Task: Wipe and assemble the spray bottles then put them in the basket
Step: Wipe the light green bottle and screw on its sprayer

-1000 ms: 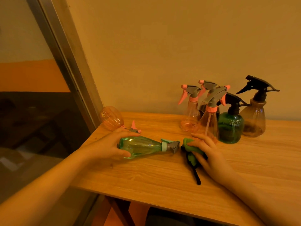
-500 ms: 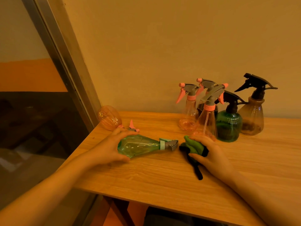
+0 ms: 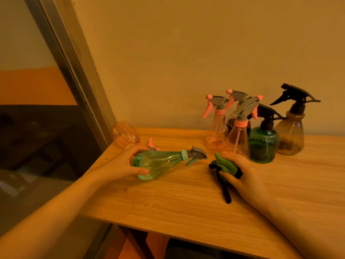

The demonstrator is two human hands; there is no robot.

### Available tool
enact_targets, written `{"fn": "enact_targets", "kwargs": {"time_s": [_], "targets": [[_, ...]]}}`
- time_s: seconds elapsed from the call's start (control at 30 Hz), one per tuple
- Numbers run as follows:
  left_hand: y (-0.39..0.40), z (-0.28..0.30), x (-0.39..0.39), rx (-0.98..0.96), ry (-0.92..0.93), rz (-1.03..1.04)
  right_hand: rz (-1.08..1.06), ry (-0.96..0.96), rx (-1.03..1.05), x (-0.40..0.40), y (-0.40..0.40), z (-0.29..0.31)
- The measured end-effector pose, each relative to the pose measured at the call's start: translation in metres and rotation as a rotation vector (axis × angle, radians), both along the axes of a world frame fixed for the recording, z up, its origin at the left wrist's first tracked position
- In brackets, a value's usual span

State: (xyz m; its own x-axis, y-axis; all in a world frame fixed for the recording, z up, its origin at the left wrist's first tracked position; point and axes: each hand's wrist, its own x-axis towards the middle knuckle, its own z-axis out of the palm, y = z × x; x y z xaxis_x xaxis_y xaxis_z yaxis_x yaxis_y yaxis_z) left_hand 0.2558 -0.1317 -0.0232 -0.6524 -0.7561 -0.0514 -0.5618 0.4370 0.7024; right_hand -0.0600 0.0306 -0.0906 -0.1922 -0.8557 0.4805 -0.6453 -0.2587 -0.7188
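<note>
Pale wood table [image 3: 186, 199] running along a plain wall, its left end against a metal window frame [image 3: 74, 71]. Green spray bottle [image 3: 158, 163] lying on its side near the table's left end, grey trigger head pointing right, base toward the left. Left hand [image 3: 121, 165] gripping the bottle's wide base, fingers over the top and thumb curling round the near side. Right hand [image 3: 242, 176] sitting just right of the nozzle, fingers curling over and clutching a bunched green cloth [image 3: 225, 165] with black edging; a black strip of it is trailing onto the wood toward the near edge. Cloth and nozzle are lying close but apart.

Behind the left hand, a pink bottle [image 3: 125, 134] is lying on its side at the table's corner, with a pink trigger piece [image 3: 152, 144] showing just past the fingers.

Standing in a cluster at the back, by the wall: three pink spray bottles [image 3: 217, 128] with grey-and-pink heads, a dark green round bottle [image 3: 263, 144] with a black head, and a brownish bottle [image 3: 291, 135] with a black head furthest right. The nearest pink one is standing just behind the right hand.
</note>
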Motion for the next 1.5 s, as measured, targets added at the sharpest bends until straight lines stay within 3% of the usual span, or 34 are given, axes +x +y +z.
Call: {"fn": "enact_targets", "kwargs": {"time_s": [0.23, 0.53, 0.8, 0.97, 1.3, 1.5], "targets": [[-0.006, -0.003, -0.002, 0.045, 0.066, -0.021, -0.009, 0.025, 0.018, -0.002, -0.001, -0.002], [-0.003, -0.023, -0.011, -0.151, 0.069, 0.088, 0.001, 0.104, 0.044, -0.001, -0.001, -0.001], [0.000, -0.007, -0.007, 0.126, 0.155, -0.012, 0.042, 0.261, -0.065, 0.009, 0.004, -0.005], [0.003, 0.000, -0.003, 0.263, 0.150, -0.103, 0.014, 0.226, -0.091, 0.006, 0.002, -0.005], [0.006, -0.005, -0.008, 0.243, 0.199, -0.072, 0.099, 0.128, 0.062, 0.027, -0.014, 0.011], [0.003, -0.008, -0.009, 0.222, 0.212, -0.016, 0.264, 0.421, 0.145, 0.045, -0.038, 0.015]]}}
